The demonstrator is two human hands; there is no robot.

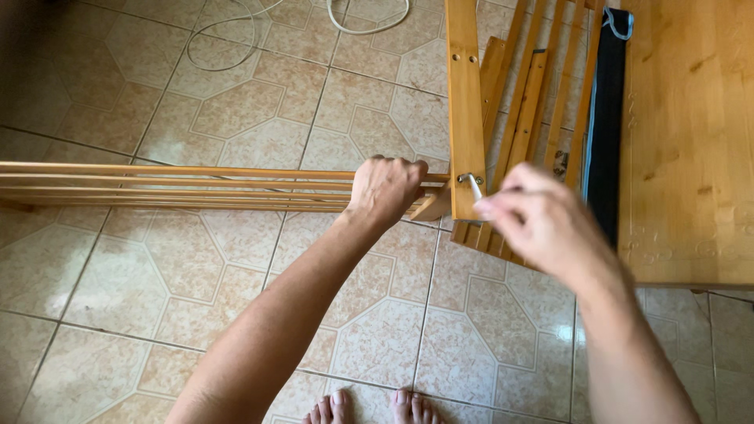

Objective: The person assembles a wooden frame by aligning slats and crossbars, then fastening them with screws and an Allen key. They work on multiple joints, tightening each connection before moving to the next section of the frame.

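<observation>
Head view, looking straight down. Tiled floor [236, 259], beige with an octagon pattern, fills most of the frame. Wooden tabletop [691, 141] along the right edge, bare, warm honey grain. Slatted wooden rack [157, 187], long and thin, runs level from the left edge toward centre, several parallel rails stacked close. Upright wooden post [465, 102] stands at centre-right with screw holes in its face; the rack's end meets it near its lower end. Loose wooden slats [534, 94] lean behind the post, tilted, between it and the tabletop. Black flat bag [606, 118] stands just beside the tabletop edge, with a pale cord at its top. White cable [236, 31] loops on the floor, top left, well apart from the work. Left hand [385, 188] closed in a fist around the rack's rails close to the joint. Right hand [534, 220], motion-blurred, fingers pinched on a small metal hex key [473, 185] seated at a fitting on the post's face. Bare toes [369, 408] at bottom centre.
</observation>
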